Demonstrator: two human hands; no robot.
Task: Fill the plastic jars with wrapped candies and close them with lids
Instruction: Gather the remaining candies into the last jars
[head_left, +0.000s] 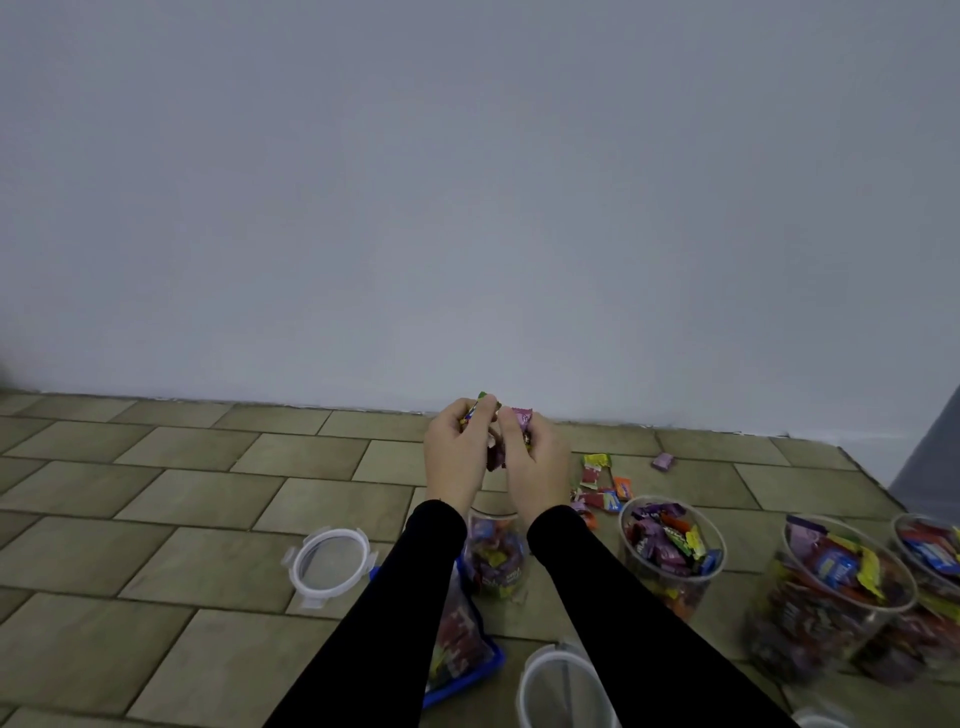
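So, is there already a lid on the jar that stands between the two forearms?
No, the jar between the forearms has an open mouth, and a white-rimmed lid lies flat on the floor tiles to its left.

Tan tiled floor (156, 519), grey wall (467, 182), possibly blue tray (488, 670).

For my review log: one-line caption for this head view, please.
Both hands, left hand and right hand, hold wrapped candies above an open jar on the tiled floor.
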